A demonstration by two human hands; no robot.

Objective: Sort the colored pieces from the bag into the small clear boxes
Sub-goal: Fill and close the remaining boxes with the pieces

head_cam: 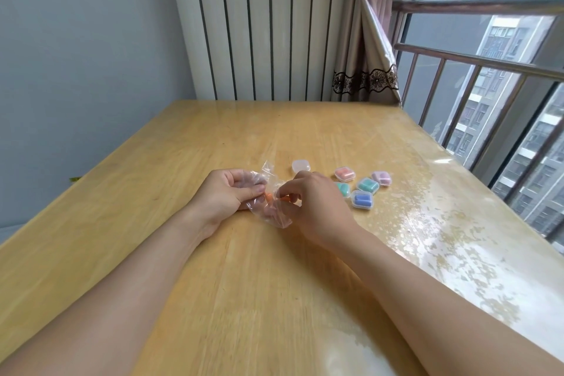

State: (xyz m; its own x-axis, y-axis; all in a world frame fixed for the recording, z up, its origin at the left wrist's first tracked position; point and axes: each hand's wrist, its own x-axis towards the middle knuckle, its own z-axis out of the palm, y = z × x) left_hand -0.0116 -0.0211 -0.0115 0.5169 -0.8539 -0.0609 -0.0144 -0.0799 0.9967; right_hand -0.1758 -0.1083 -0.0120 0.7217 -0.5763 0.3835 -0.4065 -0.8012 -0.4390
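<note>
Head view: both hands, left hand (227, 192) & right hand (308, 195), pinch the bag (268, 201); orange piece (270, 197) btwn fingers could slip out if plastic tears.

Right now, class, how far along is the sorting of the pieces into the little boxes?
Done: five small clear boxes hold pieces: pink, purple, two green and blue.

In hand: the left hand and right hand both grip the clear plastic bag, orange pieces inside.

Left: the orange pieces; one whitish box looks unfilled.
</note>
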